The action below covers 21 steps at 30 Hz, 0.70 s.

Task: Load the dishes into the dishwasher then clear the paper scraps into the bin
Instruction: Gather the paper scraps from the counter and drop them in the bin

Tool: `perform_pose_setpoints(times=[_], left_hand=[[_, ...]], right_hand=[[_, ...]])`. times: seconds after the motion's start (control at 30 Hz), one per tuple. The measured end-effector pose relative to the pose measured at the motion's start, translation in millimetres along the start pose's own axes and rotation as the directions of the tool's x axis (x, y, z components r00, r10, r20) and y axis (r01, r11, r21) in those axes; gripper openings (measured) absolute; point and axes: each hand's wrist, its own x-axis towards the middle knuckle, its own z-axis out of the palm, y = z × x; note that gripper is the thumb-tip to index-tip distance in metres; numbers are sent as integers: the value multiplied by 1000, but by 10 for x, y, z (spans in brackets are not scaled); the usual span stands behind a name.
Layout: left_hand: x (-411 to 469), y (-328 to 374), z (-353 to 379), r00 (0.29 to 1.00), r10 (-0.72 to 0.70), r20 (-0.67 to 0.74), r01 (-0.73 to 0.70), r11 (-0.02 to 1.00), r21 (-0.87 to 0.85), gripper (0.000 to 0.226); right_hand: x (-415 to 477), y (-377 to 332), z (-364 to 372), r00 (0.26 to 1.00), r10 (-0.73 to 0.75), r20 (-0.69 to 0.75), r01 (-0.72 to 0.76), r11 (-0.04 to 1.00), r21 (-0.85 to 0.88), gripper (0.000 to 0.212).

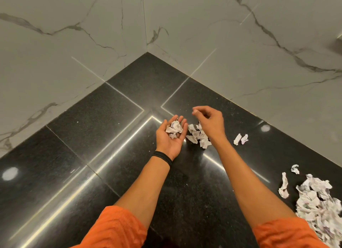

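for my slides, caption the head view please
Left hand carries paper scraps on its open palm; right hand hovers above a small pile on the black counter.

On the counter (92, 136), a small pile (198, 136) lies just right of the left hand (171, 142) — paper wad (174, 129) in its palm — and under the right hand (209, 122); two scraps (240, 139) lie farther right, a heap (318, 201) nearest right.

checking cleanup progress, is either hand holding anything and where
Left hand cradles crumpled scraps in its upturned palm, against the fingers. Right hand, fingers loosely curled above a small pile, shows nothing held.
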Motion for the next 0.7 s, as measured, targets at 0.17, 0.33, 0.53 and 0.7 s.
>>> perform_pose_setpoints(times=[0.17,0.33,0.53,0.7], left_hand=[[-65,37,-121,1000,-4,-18,3,1000,-28,39],[-161,25,-207,999,5,-39,-5,1000,-5,39],[-293,70,-289,998,40,-50,-38,998,48,38],[-391,-21,-241,999,30,-31,-27,995,98,39]], right_hand=[[11,161,-58,973,-24,230,152,818,-555,20],[-112,254,76,961,-90,263,268,552,-790,23],[-257,90,-80,997,-77,2,70,898,-435,15],[-460,-321,-153,999,-15,48,19,996,-83,11]])
